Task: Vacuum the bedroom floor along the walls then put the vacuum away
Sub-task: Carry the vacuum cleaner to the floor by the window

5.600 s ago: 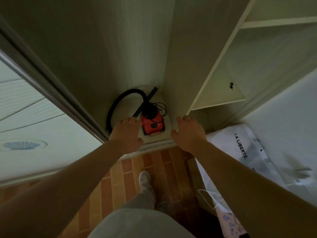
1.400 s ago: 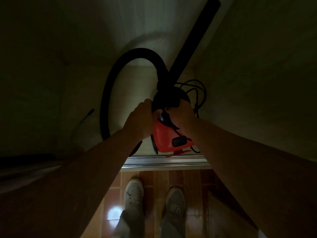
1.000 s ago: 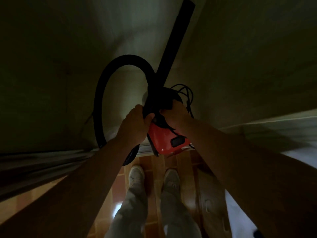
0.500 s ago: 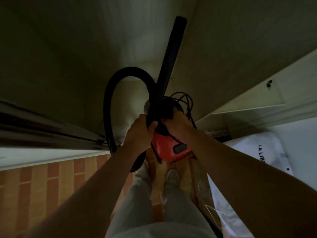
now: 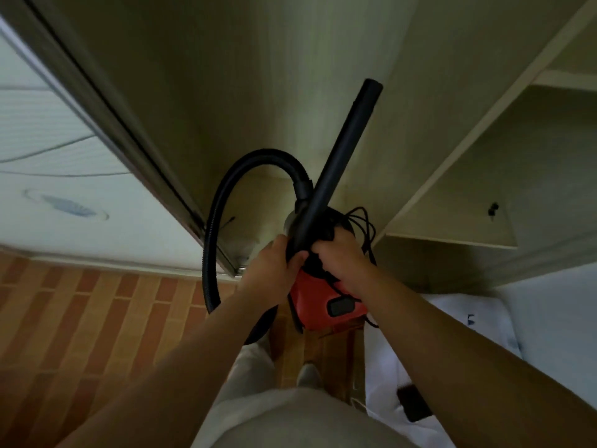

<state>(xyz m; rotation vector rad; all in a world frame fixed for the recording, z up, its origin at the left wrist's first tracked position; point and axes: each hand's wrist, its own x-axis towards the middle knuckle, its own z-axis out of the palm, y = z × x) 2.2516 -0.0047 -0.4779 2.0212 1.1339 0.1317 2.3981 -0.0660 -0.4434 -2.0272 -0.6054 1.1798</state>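
Item 1, vacuum (image 5: 326,303): small canister, red body with a black top and a dark panel on its near face; sits just below frame centre, towards 6 o'clock, held between both hands above the floor (image 5: 80,318) in front of the open wardrobe (image 5: 258,76); what lies under its base is hidden.

Item 2, wand (image 5: 339,156): straight black tube; rises from the canister top towards 1 o'clock, open end uppermost against the wardrobe interior.

Item 3, hose (image 5: 223,208): black, ribbed; arches from the wand base over to 10 o'clock of the canister, then drops down past the left forearm.

Item 4, cord (image 5: 363,221): thin black loops bunched at 2 o'clock of the canister, beside the right hand.

Item 5, left hand (image 5: 271,270): fingers curled round the black top at the foot of the wand; firm grip.

Item 6, right hand (image 5: 339,257): fingers wrapped over the black top from the other side; thumb hidden.

Item 7, surroundings: white sliding door (image 5: 48,156) at 9 o'clock; pale shelf (image 5: 452,221) at 3 o'clock; brick-pattern flooring at 8 o'clock; white fabric (image 5: 452,334) at 4 o'clock; light trousers (image 5: 255,367) and one shoe (image 5: 308,373) at 6 o'clock.
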